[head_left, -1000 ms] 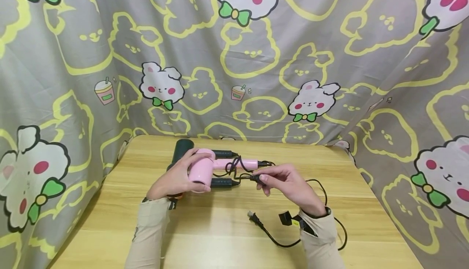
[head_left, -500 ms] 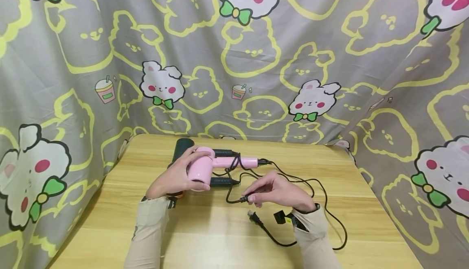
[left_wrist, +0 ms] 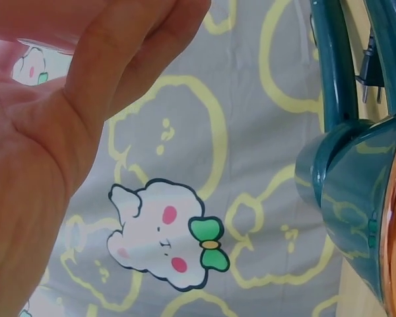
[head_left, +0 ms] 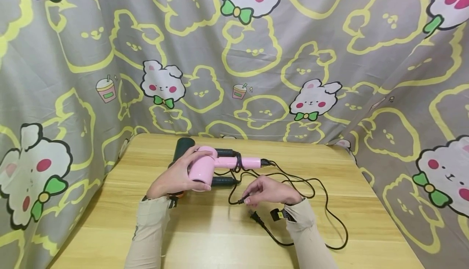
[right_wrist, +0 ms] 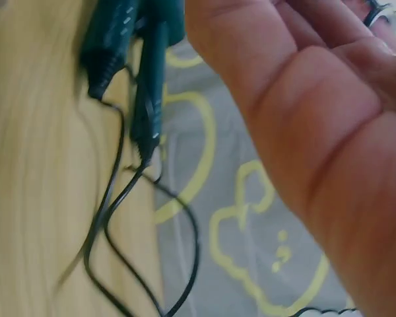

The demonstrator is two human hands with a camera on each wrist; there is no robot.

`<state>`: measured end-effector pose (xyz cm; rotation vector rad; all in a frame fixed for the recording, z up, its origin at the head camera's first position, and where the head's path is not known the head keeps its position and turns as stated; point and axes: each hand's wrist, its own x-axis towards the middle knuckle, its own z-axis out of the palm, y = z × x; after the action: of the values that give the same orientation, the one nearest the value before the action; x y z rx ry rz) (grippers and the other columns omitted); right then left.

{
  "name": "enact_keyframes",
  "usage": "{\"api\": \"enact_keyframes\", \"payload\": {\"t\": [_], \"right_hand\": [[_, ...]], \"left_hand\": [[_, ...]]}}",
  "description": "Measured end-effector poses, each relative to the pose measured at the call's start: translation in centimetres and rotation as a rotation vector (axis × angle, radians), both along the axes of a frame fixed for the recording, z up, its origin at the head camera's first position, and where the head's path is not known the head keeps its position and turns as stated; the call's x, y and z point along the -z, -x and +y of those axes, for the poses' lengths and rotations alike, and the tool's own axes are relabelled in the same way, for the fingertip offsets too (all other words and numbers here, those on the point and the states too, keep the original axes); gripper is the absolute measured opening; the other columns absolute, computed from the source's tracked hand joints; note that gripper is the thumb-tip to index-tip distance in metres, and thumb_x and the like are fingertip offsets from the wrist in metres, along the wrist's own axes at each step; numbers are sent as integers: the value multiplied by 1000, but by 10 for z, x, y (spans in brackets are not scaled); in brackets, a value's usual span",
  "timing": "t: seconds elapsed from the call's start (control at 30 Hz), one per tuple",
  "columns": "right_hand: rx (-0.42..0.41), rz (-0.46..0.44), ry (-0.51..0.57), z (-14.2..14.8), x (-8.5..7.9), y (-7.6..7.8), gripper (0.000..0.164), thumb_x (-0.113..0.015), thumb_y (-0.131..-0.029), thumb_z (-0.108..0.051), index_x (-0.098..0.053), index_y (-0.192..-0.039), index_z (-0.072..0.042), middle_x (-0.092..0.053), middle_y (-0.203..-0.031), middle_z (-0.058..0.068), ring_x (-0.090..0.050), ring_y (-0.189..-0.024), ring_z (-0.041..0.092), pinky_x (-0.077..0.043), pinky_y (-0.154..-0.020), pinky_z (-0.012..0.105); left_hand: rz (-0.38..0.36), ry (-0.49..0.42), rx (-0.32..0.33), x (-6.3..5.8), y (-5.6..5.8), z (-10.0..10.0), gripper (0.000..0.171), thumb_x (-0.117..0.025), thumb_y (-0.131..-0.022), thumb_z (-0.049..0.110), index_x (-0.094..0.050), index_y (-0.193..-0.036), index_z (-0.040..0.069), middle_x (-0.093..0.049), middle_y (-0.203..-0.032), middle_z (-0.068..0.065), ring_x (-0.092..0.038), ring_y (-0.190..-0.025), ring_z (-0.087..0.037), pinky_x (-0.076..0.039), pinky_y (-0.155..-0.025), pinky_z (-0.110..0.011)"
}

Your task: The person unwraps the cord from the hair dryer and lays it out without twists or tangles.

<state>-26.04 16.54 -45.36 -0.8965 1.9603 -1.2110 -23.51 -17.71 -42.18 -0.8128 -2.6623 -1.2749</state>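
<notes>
In the head view my left hand (head_left: 176, 178) grips the pink hair dryer (head_left: 202, 168) around its barrel, the handle pointing right. Its black cord (head_left: 238, 161) loops around the handle. My right hand (head_left: 269, 191) pinches a black cord end (head_left: 242, 200), apparently a plug, mostly hidden by the fingers. Two dark green handles (head_left: 225, 181) lie under and behind the pink dryer. The left wrist view shows a dark green hair dryer (left_wrist: 356, 198) with a copper-coloured rim beside my left hand. In the right wrist view, two green handles (right_wrist: 109, 46) trail black cords.
A loose two-prong plug (head_left: 255, 216) lies on the wooden table (head_left: 205, 236) just in front of my right hand. Its black cord (head_left: 346, 232) curves out to the right. A patterned grey curtain (head_left: 205, 86) surrounds the table's back and sides.
My right hand has moved left and nearer to me, bringing the pinched cord end away from the handles. My left hand stays on the pink hair dryer.
</notes>
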Motion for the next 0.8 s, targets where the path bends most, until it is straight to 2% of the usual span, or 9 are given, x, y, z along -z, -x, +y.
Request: {"api": "enact_keyframes", "payload": {"t": [0.03, 0.2, 0.4, 0.47, 0.57, 0.67, 0.8], "right_hand": [[17, 2, -9, 1, 2, 2, 20, -73, -97, -16, -78, -112, -4, -73, -99, 34, -75, -78, 21, -62, -78, 45], [104, 0, -6, 11, 14, 12, 22, -73, -97, -20, -78, -110, -3, -77, -98, 21, -74, -81, 22, -62, -77, 35], [210, -68, 69, 25, 26, 23, 26, -70, -99, -16, -74, -114, 4, -72, -107, 35, -74, -87, 29, -62, -82, 46], [261, -105, 84, 30, 27, 26, 28, -69, -99, -16, -72, -116, 6, -71, -110, 35, -74, -88, 26, -62, -85, 46], [369, -152, 108, 37, 26, 28, 31, -69, -99, -17, -70, -118, 8, -75, -105, 25, -72, -85, 17, -62, -85, 40], [470, -177, 172, 43, 24, 30, 34, -65, -101, -11, -64, -121, 15, -76, -97, 13, -70, -80, 11, -62, -82, 31], [593, -204, 275, 49, 22, 31, 34, -54, -104, -2, -55, -126, 23, -74, -93, 7, -69, -78, 8, -60, -78, 24]], "left_hand": [[-2, -4, 4, 0, 0, 0, 94, -96, -63, 55, -54, -145, 38, -38, -156, 7, -52, -119, -24, -51, -82, -40], [6, -6, 14, -1, 0, 1, 93, -97, -63, 54, -55, -144, 38, -38, -157, 8, -48, -125, -24, -50, -86, -42], [-23, -14, 29, -2, -2, 4, 92, -97, -63, 52, -54, -144, 40, -36, -158, 9, -52, -119, -26, -52, -81, -42], [-32, -9, 31, -3, -2, 5, 92, -97, -63, 55, -54, -143, 40, -36, -159, 10, -53, -118, -26, -52, -79, -41], [-33, -2, 37, -3, -3, 6, 92, -96, -62, 58, -55, -143, 42, -36, -159, 9, -54, -118, -25, -52, -80, -40], [-40, 3, 38, -4, -4, 8, 91, -96, -61, 59, -56, -141, 42, -37, -159, 8, -55, -120, -27, -52, -82, -40], [-58, 26, 15, -4, -5, 10, 89, -95, -60, 62, -57, -139, 46, -32, -165, 3, -48, -137, -35, -51, -88, -45]]}}
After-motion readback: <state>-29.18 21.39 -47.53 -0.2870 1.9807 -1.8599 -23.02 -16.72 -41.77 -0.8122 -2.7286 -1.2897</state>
